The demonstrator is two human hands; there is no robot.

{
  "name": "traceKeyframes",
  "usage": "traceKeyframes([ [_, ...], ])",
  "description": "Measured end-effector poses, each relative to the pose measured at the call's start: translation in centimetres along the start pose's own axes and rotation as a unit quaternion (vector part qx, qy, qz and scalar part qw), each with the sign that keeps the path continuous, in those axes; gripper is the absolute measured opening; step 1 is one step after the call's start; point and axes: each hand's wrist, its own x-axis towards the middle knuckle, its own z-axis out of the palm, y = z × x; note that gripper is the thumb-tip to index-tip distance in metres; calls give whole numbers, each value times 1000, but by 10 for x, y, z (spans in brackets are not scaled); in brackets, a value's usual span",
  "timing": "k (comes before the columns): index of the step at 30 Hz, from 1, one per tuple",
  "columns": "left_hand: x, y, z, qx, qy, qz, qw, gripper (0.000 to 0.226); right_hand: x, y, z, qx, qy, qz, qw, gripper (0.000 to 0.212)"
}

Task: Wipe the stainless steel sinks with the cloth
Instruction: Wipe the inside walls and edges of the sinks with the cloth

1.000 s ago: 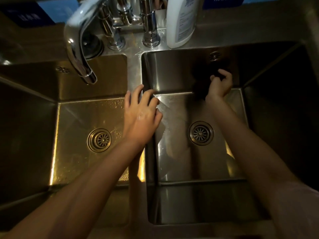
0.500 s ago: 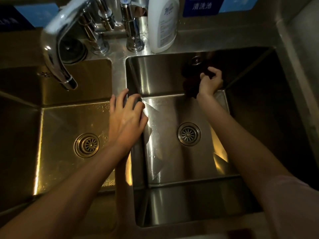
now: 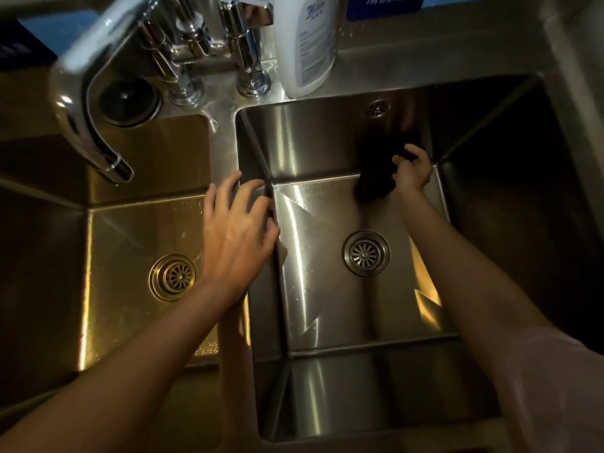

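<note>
Two stainless steel sinks lie side by side: the left sink (image 3: pixel 130 230) and the right sink (image 3: pixel 313 148). Deep in the right sink, my right hand (image 3: pixel 412 173) grips a dark cloth (image 3: pixel 376 181) and presses it against the back wall, just above the floor. The cloth is nearly black and hard to tell from its shadow. My left hand (image 3: pixel 237 230) rests with fingers spread on the divider (image 3: pixel 225 152) between the two sinks and holds nothing.
A curved chrome faucet (image 3: pixel 85 125) hangs over the left sink. Behind the divider stand tap valves (image 3: pixel 251 60) and a white detergent bottle (image 3: pixel 307 44). Each sink has a round drain, one at the left (image 3: pixel 172 277) and one at the right (image 3: pixel 366 253).
My view has shifted so the sinks sit further left and lower in frame. My right hand with the cloth stays on the back wall, slightly lower toward the floor edge. My left hand stays on the divider.
</note>
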Motion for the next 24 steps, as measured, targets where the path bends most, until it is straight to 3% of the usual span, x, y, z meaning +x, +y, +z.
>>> traceKeyframes([
  [5, 0, 2, -2, 1, -3, -1, 1000, 20, -35, -60, -13, 83, -49, -43, 994, 34],
  [11, -1, 3, -2, -6, -9, -3, 1000, 21, -49, -92, -12, 75, -53, -120, 988, 35],
  [20, 1, 0, 0, 8, -3, 1, 1000, 23, 13, -19, -13, -2, 34, -17, 999, 37],
  [24, 1, 0, 0, 19, -7, 1, 1000, 22, 39, 0, -22, -61, 35, 15, 997, 37],
])
